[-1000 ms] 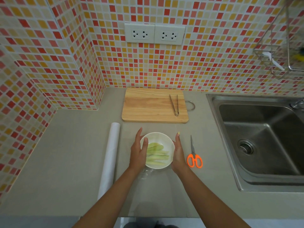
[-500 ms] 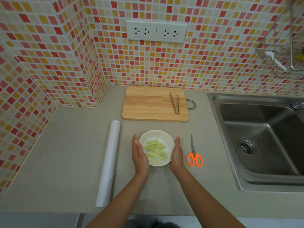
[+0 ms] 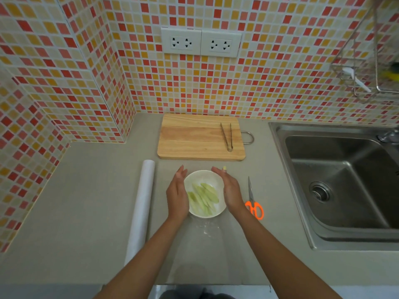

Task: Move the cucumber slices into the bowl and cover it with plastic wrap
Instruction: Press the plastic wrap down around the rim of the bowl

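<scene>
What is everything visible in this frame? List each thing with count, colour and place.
bowl: one, white, on the counter between the hands
cucumber slices: several, pale green, inside the bowl
plastic wrap roll: one, white, left of the bowl
plastic wrap sheet: one, clear, on the counter under and in front of the bowl
cutting board: one, light wood, behind the bowl
tongs: one, metal, on the board's right side
scissors: one, orange handles, right of the bowl
sink: one, steel, far right
wall sockets: two, white, on the tiled wall
left hand: open, against the bowl's left side
right hand: open, against the bowl's right side
</scene>
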Action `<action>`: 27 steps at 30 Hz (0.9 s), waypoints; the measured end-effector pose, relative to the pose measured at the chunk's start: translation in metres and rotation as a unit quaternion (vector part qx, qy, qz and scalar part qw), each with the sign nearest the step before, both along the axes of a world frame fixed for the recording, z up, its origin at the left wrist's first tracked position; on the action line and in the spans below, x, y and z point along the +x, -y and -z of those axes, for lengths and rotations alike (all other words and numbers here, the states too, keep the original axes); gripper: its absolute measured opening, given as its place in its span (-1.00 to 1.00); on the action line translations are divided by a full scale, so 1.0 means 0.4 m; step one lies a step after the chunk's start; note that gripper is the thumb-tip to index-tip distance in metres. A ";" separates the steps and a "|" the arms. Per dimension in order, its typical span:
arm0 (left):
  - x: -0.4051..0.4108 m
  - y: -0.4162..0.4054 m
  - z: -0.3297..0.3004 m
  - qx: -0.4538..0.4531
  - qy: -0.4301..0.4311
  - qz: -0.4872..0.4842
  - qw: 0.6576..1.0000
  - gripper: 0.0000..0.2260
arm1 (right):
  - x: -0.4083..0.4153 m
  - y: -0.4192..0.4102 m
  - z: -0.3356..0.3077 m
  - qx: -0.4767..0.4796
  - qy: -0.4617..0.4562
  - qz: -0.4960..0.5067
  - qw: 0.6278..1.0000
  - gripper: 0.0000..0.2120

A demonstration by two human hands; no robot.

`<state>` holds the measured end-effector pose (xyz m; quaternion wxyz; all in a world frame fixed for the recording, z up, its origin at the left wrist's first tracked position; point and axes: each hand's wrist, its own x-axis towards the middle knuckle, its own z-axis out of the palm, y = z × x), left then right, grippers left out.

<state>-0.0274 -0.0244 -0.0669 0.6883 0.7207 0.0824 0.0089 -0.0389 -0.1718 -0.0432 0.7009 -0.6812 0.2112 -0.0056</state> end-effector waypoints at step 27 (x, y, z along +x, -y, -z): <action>-0.017 0.011 0.018 0.040 0.003 -0.001 0.999 -0.57 | 0.017 0.009 0.008 0.112 -0.109 0.141 0.978 -0.91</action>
